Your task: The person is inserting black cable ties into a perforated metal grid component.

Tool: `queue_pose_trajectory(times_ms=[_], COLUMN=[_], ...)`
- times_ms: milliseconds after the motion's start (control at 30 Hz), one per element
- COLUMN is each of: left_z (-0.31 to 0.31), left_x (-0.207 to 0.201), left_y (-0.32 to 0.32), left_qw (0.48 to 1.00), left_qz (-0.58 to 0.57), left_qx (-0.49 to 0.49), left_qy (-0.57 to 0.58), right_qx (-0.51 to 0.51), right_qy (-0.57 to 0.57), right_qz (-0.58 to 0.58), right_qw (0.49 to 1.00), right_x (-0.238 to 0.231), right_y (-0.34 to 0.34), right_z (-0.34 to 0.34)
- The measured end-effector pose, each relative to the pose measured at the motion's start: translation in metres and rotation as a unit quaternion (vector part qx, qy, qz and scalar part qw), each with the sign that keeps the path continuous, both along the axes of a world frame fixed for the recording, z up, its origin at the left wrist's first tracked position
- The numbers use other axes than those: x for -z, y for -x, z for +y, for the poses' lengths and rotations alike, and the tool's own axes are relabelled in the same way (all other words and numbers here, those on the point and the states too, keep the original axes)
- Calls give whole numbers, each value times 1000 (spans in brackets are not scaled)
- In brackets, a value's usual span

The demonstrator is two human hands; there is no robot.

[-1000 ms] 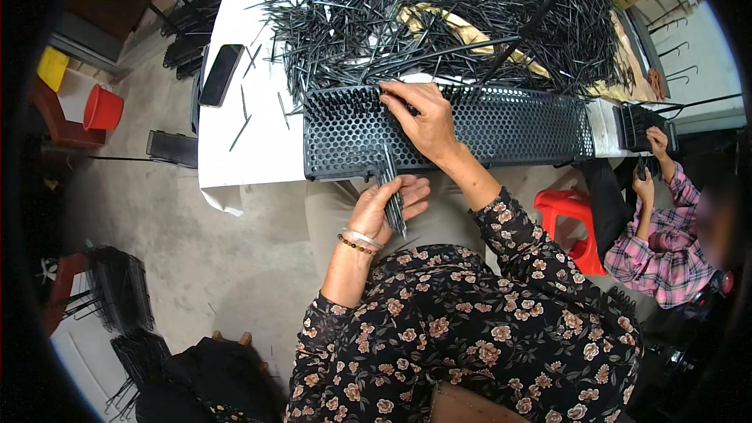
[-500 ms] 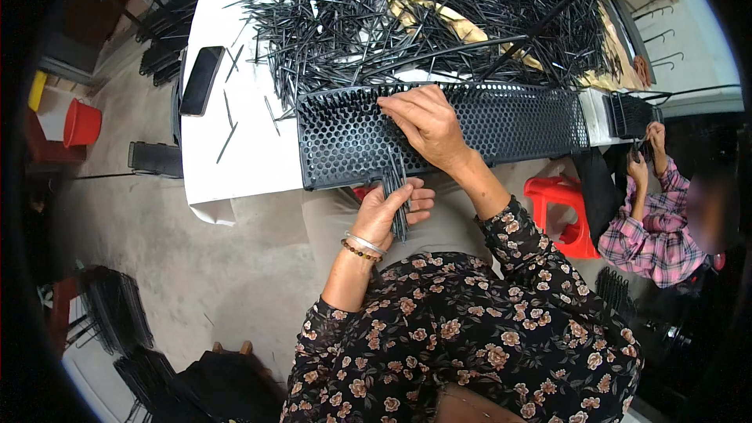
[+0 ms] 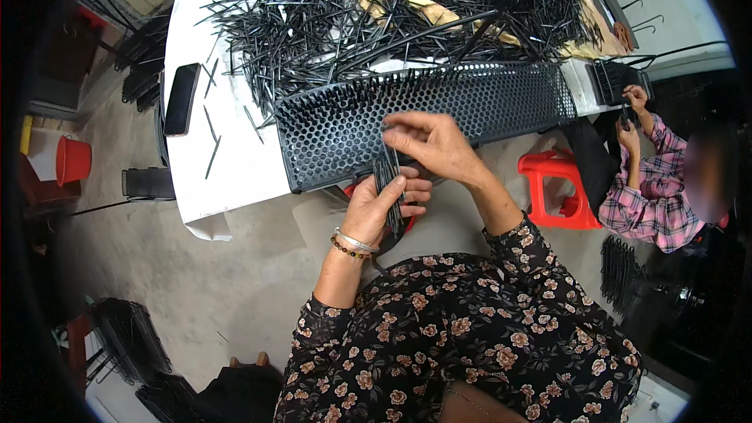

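From where I stand, I see the person's left hand [image 3: 374,205] closed around a bundle of thin black sticks [image 3: 387,186], which points away from the body. The right hand [image 3: 435,146] is just beyond and to the right of it, its thumb and forefinger pinched narrow at the upper end of one single stick [image 3: 392,150]. Directly ahead of both hands lies a long black perforated panel [image 3: 337,141], along the near edge of the counter [image 3: 227,184]; many short dark pieces [image 3: 329,102] stand up in its holes, on the far side from the hands. Farther beyond them spreads a big loose heap of similar sticks [image 3: 313,39]. To the left of the hands a dark phone [image 3: 182,99] rests on the white covering, and to their right stands a red stool [image 3: 560,215].
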State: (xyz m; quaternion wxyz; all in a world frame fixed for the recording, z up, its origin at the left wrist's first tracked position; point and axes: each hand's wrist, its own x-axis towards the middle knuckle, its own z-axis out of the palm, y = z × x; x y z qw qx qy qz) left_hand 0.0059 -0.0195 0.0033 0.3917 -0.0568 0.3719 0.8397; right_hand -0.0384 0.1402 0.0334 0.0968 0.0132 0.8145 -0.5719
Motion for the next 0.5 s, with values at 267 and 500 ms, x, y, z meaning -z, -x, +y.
queue_pose_trajectory(times_ms=[267,500], left_z=[9,13], left_x=[-9,-10], left_y=[-16,-13], left_qw=[997,992], left_qz=[20,17], left_qx=[-48,-116], left_qy=[51,51], right_qx=[-50,-2], right_qy=[139,238], right_qz=[-99,-2], right_qw=[984,971], right_x=[1,3], right_y=[0,1], right_z=[17,19])
